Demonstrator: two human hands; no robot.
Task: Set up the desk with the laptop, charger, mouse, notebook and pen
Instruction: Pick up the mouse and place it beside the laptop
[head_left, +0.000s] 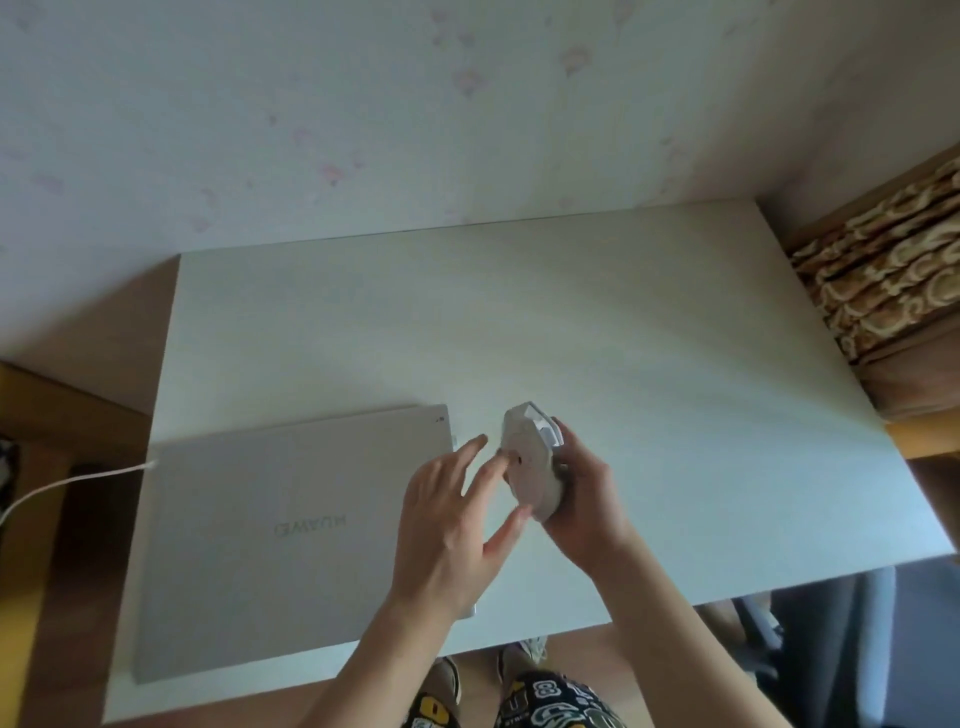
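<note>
A closed silver laptop (291, 540) lies on the left half of the white desk (623, 338), its lid logo facing me upside down. A white charger cable (62, 483) runs from the laptop's left edge off the desk. My right hand (587, 499) holds a white mouse (527, 457) turned on its side above the desk, underside facing left. My left hand (452, 519) has its fingers spread, and fingertips touch the mouse's underside. No notebook or pen is in view.
The desk's back edge meets a pale patterned wall (363, 104). A brown patterned fabric surface (893, 270) lies beyond the right edge. A grey chair (821, 623) stands at the lower right. My patterned trousers and shoes (519, 691) show below the front edge.
</note>
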